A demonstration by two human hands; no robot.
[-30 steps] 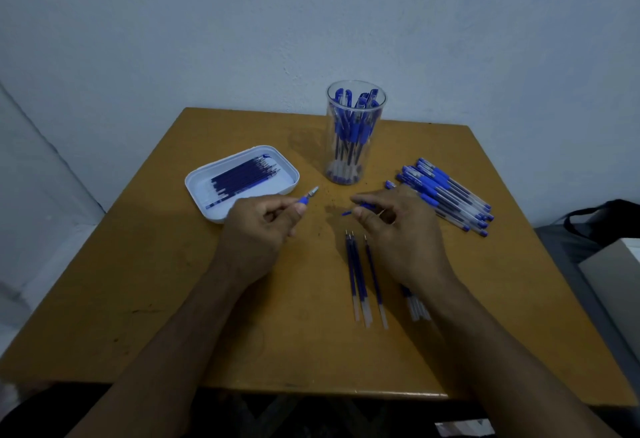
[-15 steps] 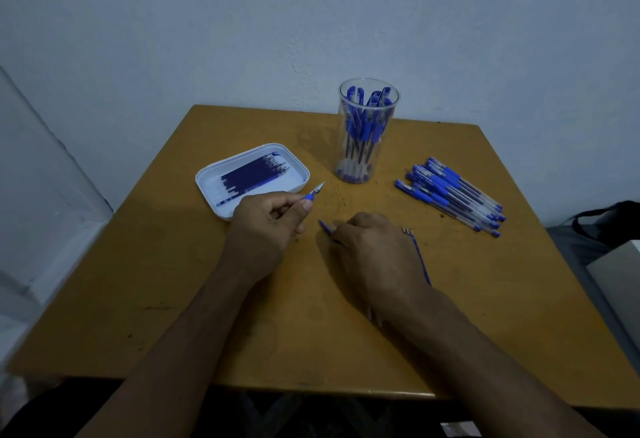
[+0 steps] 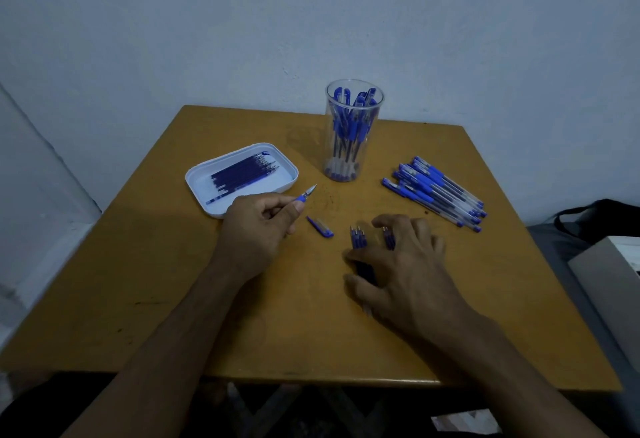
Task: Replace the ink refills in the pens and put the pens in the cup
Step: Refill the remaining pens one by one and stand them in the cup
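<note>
My left hand (image 3: 258, 226) is closed around a blue pen (image 3: 306, 195); only its silver tip and blue grip stick out toward the cup. A blue pen cap (image 3: 320, 227) lies on the table just right of that hand. My right hand (image 3: 401, 269) is spread palm-down over loose refills (image 3: 358, 238), whose metal tips show beyond the fingers; whether it grips any is hidden. The clear cup (image 3: 353, 115) at the back holds several blue pens. A pile of blue pens (image 3: 434, 193) lies at the right.
A white tray (image 3: 199, 181) with several dark blue refills sits at the left on the wooden table (image 3: 138, 299). A grey box (image 3: 609, 274) and a black bag (image 3: 599, 219) sit off the table's right side. A wall stands behind.
My right hand moved back and right, spreading over the loose refills. The blue cap it was holding now lies on the table. My left hand kept its pen.
</note>
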